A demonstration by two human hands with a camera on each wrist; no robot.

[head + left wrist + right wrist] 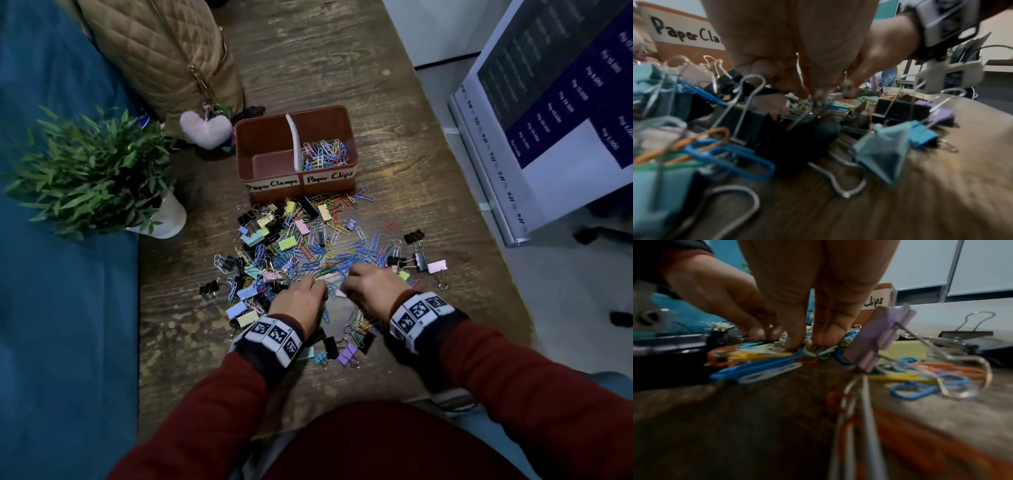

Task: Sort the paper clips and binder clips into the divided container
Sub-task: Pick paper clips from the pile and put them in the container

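A brown divided container (351, 137) stands behind a mixed pile of clips (301, 246) on the wooden table. Its right half, labelled "Paper Clips", holds coloured paper clips (325, 154). The left half, labelled "Paper Clamps", looks empty. Both hands reach into the near part of the pile, close together. My right hand (356, 279) pinches a small bunch of paper clips (812, 350) between thumb and fingertips (795, 344). My left hand (310, 291) has its fingers curled down into the pile, pinching wire clips (816, 99). A lilac binder clip (879, 337) lies beside the right fingers.
A potted plant (92, 178) and a teal surface (51, 291) border the table on the left. A tan quilted bag (164, 51) with a pink heart plush (205, 128) stands behind the container. A white sign stand (548, 137) lines the right edge. Binder clips (346, 353) lie near my wrists.
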